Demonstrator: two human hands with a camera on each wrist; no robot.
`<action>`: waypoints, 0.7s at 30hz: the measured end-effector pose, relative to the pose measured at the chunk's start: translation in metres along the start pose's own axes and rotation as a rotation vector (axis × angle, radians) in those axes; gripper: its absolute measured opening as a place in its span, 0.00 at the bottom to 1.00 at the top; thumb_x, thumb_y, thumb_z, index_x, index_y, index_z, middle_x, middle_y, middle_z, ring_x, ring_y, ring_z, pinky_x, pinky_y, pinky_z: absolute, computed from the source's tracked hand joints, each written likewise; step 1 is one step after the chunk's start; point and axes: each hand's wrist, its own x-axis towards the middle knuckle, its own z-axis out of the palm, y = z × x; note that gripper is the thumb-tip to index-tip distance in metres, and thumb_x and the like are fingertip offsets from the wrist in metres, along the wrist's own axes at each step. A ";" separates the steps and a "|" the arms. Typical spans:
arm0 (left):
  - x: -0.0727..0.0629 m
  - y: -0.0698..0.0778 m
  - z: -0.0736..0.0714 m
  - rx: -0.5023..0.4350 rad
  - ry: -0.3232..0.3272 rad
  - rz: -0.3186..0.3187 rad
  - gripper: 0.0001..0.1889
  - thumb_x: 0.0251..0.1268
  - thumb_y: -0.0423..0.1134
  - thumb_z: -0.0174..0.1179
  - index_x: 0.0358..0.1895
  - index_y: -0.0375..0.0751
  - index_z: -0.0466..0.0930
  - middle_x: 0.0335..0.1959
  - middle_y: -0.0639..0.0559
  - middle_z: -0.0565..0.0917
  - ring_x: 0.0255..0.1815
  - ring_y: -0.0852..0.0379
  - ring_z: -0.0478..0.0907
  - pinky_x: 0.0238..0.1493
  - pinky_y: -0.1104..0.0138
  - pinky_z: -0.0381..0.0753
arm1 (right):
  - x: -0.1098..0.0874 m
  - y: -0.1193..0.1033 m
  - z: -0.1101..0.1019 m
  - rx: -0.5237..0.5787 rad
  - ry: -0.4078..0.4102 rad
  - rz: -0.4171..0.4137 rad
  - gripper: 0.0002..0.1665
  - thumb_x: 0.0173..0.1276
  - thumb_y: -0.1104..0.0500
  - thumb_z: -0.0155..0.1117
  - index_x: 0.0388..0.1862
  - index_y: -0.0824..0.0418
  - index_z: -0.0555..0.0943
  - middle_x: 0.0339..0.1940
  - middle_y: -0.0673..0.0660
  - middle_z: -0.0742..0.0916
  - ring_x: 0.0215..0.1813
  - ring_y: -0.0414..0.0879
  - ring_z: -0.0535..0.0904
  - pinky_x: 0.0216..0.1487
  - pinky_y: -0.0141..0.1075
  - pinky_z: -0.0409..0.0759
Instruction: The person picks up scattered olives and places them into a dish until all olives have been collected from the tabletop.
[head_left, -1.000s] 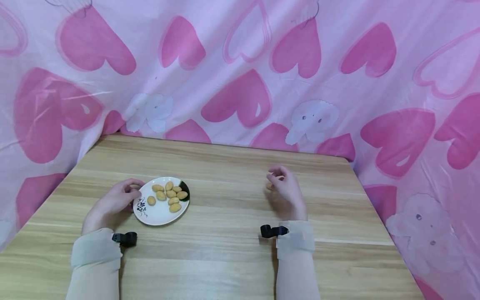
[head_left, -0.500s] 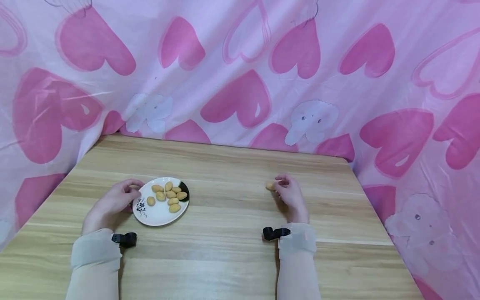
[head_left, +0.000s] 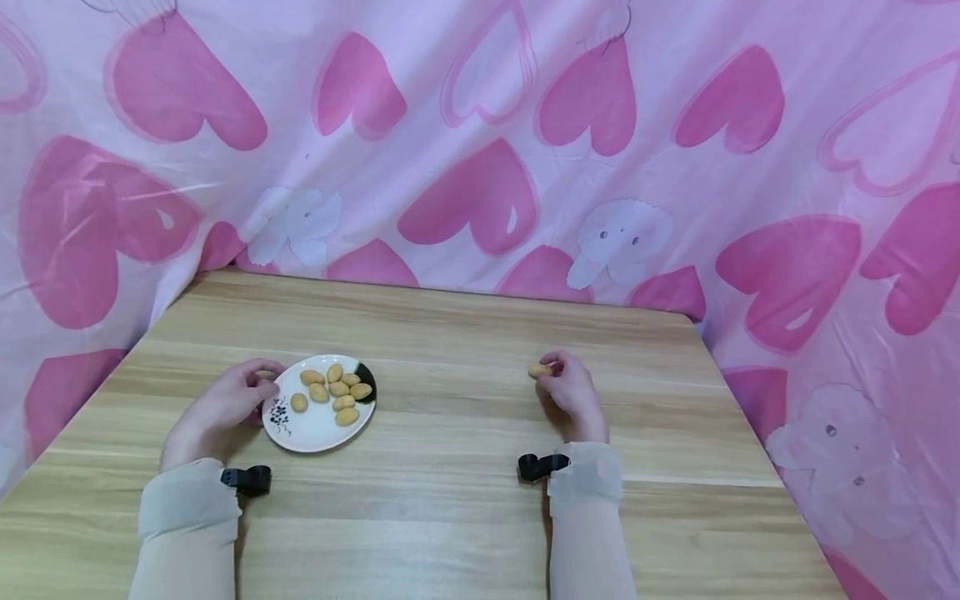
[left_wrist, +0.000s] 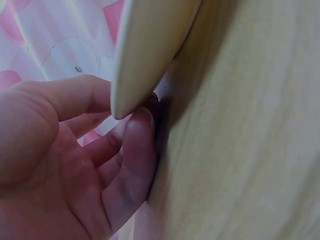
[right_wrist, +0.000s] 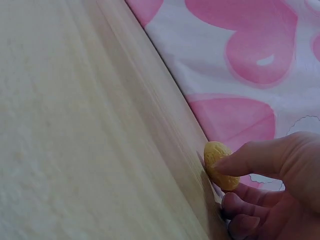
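Note:
My left hand [head_left: 228, 404] pinches the left rim of a small white plate [head_left: 303, 437] with a dark leaf-like patch and a floral print. In the left wrist view the plate's edge [left_wrist: 132, 75] sits between thumb and fingers. Several tan oval pieces, which look like nuts in the shell [head_left: 347, 416], lie on the plate. Away to the right, my right hand [head_left: 576, 393] pinches one more such nut [head_left: 538, 369] at the table surface. Up close, in the right wrist view, this nut [right_wrist: 214, 152] is yellow and wrinkled, with the thumb over its side.
Both hands work over a wood-grain table [head_left: 420, 517]. A pink curtain with hearts [head_left: 472, 200] hangs along its back and sides. Each wrist carries a small black camera, the left camera [head_left: 247, 480] close to the plate's lower left.
My right hand first hovered over the lone nut, drew back a little to the right, then came in left and took hold of it. The left hand stays at the plate.

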 end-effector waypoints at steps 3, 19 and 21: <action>0.001 -0.002 0.000 -0.003 -0.007 -0.019 0.22 0.71 0.30 0.46 0.65 0.26 0.62 0.40 0.39 0.75 0.35 0.51 0.75 0.32 0.62 0.80 | -0.001 -0.001 0.001 -0.027 0.003 0.005 0.15 0.63 0.67 0.63 0.49 0.64 0.76 0.41 0.61 0.79 0.41 0.53 0.74 0.41 0.39 0.74; 0.001 0.000 -0.001 -0.011 -0.020 -0.081 0.23 0.74 0.33 0.44 0.68 0.29 0.60 0.49 0.34 0.72 0.40 0.48 0.75 0.36 0.60 0.79 | -0.001 -0.002 0.003 -0.055 0.005 0.010 0.15 0.64 0.65 0.64 0.50 0.63 0.76 0.44 0.61 0.78 0.44 0.53 0.74 0.44 0.42 0.74; 0.001 0.001 -0.002 -0.008 -0.020 -0.082 0.23 0.74 0.33 0.44 0.68 0.29 0.60 0.50 0.34 0.72 0.41 0.47 0.75 0.36 0.60 0.79 | 0.000 -0.003 0.004 -0.073 -0.003 -0.005 0.16 0.63 0.66 0.64 0.49 0.62 0.76 0.44 0.61 0.78 0.44 0.54 0.74 0.44 0.43 0.74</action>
